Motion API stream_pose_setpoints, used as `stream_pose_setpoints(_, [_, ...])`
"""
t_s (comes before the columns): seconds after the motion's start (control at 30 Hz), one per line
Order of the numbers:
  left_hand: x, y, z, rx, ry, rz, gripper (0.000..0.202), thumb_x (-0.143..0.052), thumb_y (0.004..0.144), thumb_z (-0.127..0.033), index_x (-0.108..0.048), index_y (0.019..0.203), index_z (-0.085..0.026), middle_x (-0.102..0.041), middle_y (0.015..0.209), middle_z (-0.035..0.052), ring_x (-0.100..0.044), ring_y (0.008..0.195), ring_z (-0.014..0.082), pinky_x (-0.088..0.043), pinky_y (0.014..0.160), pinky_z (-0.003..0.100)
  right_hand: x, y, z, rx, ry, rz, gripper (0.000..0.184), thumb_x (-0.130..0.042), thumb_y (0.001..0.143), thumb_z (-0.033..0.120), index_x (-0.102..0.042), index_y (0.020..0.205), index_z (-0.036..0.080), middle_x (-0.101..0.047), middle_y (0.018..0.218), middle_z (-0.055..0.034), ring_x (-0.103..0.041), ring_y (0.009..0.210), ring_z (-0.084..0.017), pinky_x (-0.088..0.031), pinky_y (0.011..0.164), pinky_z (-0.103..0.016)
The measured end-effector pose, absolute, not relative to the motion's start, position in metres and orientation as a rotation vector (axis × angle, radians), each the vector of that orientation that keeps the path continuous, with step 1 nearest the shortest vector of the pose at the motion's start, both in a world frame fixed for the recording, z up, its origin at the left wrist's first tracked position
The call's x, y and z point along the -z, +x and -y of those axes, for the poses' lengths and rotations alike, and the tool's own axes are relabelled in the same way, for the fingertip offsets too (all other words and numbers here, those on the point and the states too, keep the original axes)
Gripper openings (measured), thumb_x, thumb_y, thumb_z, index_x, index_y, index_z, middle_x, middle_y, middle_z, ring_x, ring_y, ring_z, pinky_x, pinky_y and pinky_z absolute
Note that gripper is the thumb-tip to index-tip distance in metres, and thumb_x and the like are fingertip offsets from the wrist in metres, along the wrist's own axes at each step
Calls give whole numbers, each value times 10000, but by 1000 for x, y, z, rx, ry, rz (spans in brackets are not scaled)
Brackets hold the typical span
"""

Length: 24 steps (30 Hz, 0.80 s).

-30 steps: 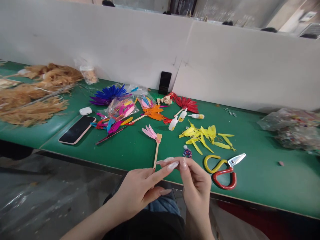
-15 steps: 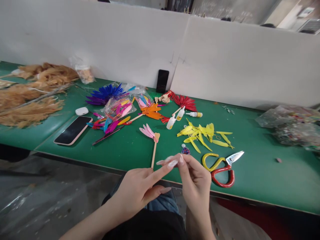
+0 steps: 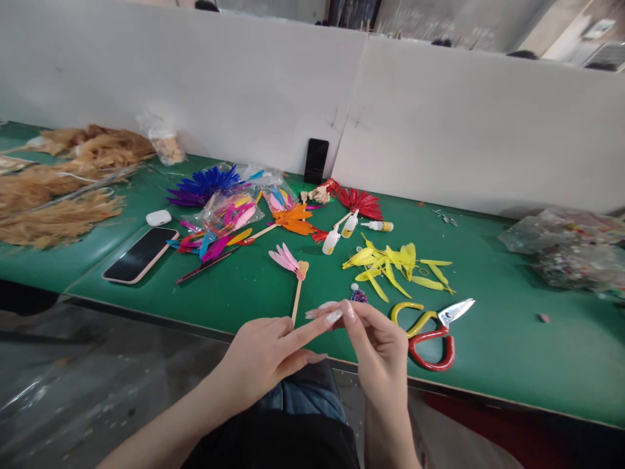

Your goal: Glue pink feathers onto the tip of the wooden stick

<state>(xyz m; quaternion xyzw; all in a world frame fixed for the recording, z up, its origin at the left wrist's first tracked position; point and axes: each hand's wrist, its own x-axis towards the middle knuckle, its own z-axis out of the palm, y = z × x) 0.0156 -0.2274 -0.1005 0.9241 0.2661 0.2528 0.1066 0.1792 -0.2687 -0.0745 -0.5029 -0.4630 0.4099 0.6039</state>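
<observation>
Two hands meet at the near edge of the green table point(image 3: 512, 352), and we go through the scene from left to right. Farthest left lie tan fibre bundles point(image 3: 53, 189); then one phone point(image 3: 140, 255) flat with a white earbud case point(image 3: 159, 217) just behind it, and a heap of mixed coloured feathers point(image 3: 229, 218), some in clear bags. Our left hand point(image 3: 266, 358) stretches its forefinger to the right, its tip touching the fingertips of our right hand point(image 3: 378, 355); the other left fingers curl loosely. Whether the left hand grips anything we cannot tell. One wooden stick point(image 3: 296, 298) lies on the table just beyond the left hand, long axis running away from us and slightly right, pink feathers point(image 3: 284, 258) fanned at its far end. The right hand pinches thumb to fingers, but what is between them is too small to see. Three small glue bottles point(image 3: 336, 236) follow, then yellow feathers point(image 3: 395, 264), and one pair of scissors point(image 3: 432, 329) with blades pointing right.
</observation>
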Motion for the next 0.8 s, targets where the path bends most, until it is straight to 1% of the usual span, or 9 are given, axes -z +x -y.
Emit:
stream_pose_setpoints(0.13, [103, 19, 228, -680, 2752, -812, 483, -377, 941, -347, -255, 1404, -291, -560, 662, -41, -539, 580, 108, -391, 528, 198, 78, 181, 267, -896, -1196, 1029, 204, -505, 886, 309, -686, 852, 223, -732, 809, -25, -684, 749, -184, -552, 632, -264])
stream_pose_setpoints(0.2, [104, 21, 228, -686, 2747, -817, 489, -389, 936, -354, -265, 1402, -273, -562, 666, -39, -542, 591, 108, -389, 533, 199, 78, 183, 268, -922, -1182, 1024, 228, -481, 898, 321, -684, 869, 224, -729, 838, -29, -681, 767, -185, -550, 653, -274])
stream_pose_setpoints(0.3, [104, 24, 227, -737, 2786, -808, 472, -371, 941, -371, -288, 1394, -267, -531, 628, -45, -519, 562, 105, -357, 511, 199, 77, 188, 269, -989, -1144, 1025, 274, -447, 910, 346, -685, 874, 214, -726, 873, -44, -678, 793, -192, -551, 678, -292])
stream_pose_setpoints(0.47, [99, 21, 218, -712, 2944, -800, 414, -320, 955, -383, -362, 1355, -281, -465, 586, -53, -458, 518, 98, -309, 497, 208, 73, 199, 267, -1050, -1194, 1077, 175, -568, 841, 336, -667, 823, 193, -721, 789, -34, -660, 701, -160, -550, 644, -266])
stream_pose_setpoints(0.57, [94, 15, 209, -663, 3096, -772, 384, -341, 951, -374, -415, 1322, -305, -450, 589, -45, -432, 519, 99, -294, 506, 214, 72, 205, 262, -1090, -1238, 1140, 202, -559, 844, 351, -659, 796, 182, -698, 728, -23, -645, 659, -138, -546, 623, -245])
stream_pose_setpoints(0.67, [88, 9, 200, -602, 3234, -746, 374, -378, 940, -368, -436, 1309, -337, -441, 588, -36, -408, 510, 101, -271, 501, 224, 71, 207, 257, -1128, -1252, 1195, 233, -531, 861, 371, -635, 788, 175, -672, 676, -18, -622, 615, -121, -532, 585, -230])
stream_pose_setpoints(0.8, [78, 8, 195, -573, 3350, -759, 382, -391, 929, -398, -454, 1300, -334, -435, 568, -32, -396, 496, 109, -260, 495, 242, 69, 208, 250, -1112, -1294, 1227, 263, -507, 870, 409, -587, 772, 179, -642, 657, -10, -606, 606, -116, -513, 555, -220])
